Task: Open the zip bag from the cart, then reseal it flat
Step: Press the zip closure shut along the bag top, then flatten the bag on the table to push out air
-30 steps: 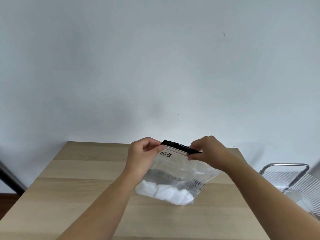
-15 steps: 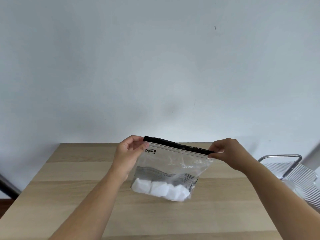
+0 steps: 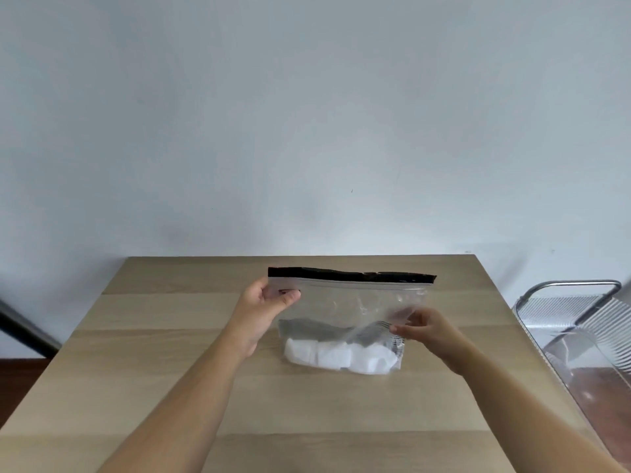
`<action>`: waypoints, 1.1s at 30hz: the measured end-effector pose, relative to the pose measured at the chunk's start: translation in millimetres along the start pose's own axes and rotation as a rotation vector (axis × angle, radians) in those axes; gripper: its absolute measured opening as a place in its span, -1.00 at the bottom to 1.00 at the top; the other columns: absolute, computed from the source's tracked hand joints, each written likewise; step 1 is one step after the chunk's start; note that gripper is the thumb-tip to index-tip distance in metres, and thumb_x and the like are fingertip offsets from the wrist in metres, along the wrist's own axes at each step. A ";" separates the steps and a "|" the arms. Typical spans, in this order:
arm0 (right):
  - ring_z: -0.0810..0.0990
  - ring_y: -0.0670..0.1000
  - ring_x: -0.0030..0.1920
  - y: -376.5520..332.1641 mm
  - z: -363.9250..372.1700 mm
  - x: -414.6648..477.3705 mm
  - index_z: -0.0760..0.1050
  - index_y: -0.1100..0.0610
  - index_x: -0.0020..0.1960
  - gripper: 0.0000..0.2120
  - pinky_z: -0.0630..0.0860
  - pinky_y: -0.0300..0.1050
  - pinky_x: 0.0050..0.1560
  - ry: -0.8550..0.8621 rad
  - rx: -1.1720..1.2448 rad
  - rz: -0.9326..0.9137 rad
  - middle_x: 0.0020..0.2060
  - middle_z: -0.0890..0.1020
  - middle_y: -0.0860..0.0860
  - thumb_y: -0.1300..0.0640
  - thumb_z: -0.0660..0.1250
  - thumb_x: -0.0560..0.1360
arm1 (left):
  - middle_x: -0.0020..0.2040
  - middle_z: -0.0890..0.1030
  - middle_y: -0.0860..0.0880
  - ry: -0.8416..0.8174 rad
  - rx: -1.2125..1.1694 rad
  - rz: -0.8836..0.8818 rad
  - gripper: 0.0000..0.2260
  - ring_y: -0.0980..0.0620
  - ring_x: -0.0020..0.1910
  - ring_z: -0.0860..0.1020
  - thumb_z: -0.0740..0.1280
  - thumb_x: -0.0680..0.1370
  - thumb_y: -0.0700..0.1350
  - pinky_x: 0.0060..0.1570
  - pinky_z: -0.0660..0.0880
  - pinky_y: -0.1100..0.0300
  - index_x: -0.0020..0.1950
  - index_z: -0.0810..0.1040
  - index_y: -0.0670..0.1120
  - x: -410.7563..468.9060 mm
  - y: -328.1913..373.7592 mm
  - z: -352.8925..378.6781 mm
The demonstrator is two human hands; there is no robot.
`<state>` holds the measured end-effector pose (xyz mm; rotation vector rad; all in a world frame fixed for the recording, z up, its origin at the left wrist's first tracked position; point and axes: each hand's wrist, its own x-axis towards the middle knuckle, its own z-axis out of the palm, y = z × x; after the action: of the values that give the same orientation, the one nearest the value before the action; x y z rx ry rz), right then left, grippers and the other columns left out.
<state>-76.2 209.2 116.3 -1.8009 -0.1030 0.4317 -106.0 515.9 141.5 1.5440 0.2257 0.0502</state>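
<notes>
One cart [image 3: 560,312] flanks the table [image 3: 170,336] beneath the zip bag [image 3: 345,302].

Nothing worn here that I can see: left arm [image 3: 191,397] and right arm [image 3: 512,404] bare to the frame edge. Left hand [image 3: 261,314] and right hand [image 3: 432,331] bare too, slim fingers [image 3: 288,297].

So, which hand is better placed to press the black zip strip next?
Likely the left hand: it pinches the zip bag at its top left corner, under the black strip. The right hand is lower, at its right side.
</notes>
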 end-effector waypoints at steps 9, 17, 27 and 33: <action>0.63 -0.20 -0.27 31.1 19.4 3.4 0.66 0.07 -0.14 -0.82 0.47 -0.42 -0.25 0.164 -0.014 0.036 -0.28 0.72 -0.10 0.17 0.29 0.54 | -0.18 0.65 -0.05 -0.020 0.242 -0.060 -0.92 0.06 -0.18 0.59 0.37 0.48 -0.29 -0.17 0.48 0.43 -0.13 0.60 -0.12 0.3 -73.4 -1.6; 0.56 0.03 -0.36 68.0 32.2 -2.1 0.60 0.12 -0.23 -0.72 0.48 -0.08 -0.31 0.355 -0.136 0.242 -0.39 0.64 0.05 0.07 0.22 0.57 | -0.20 0.70 -0.07 -0.025 0.324 -0.261 -0.96 -0.05 -0.16 0.67 0.40 0.48 -0.15 -0.12 0.59 0.11 -0.16 0.64 -0.08 -25.6 -105.2 12.3; 0.53 0.01 -0.41 113.3 38.4 -12.8 0.49 0.10 -0.32 -0.69 0.44 -0.14 -0.38 0.317 -0.359 0.418 -0.43 0.57 0.01 -0.01 0.24 0.55 | -0.20 0.66 -0.17 -0.009 0.528 -0.310 -0.72 -0.11 -0.17 0.61 0.38 0.48 0.02 -0.11 0.51 0.02 -0.12 0.58 -0.22 -41.7 -132.1 13.7; 0.61 0.05 -0.20 106.2 41.2 -18.0 0.39 0.07 0.03 -0.77 0.59 0.01 -0.16 0.524 -0.534 0.367 -0.17 0.62 0.01 -0.09 0.16 0.55 | -0.10 0.56 0.05 0.213 0.795 -0.163 -0.68 0.05 -0.16 0.54 0.29 0.51 0.08 -0.24 0.45 0.13 0.20 0.37 -0.02 -41.7 -129.7 21.7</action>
<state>-123.5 212.4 11.2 -2.4148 0.5306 0.1780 -157.3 483.4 17.5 2.3056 0.5896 -0.0074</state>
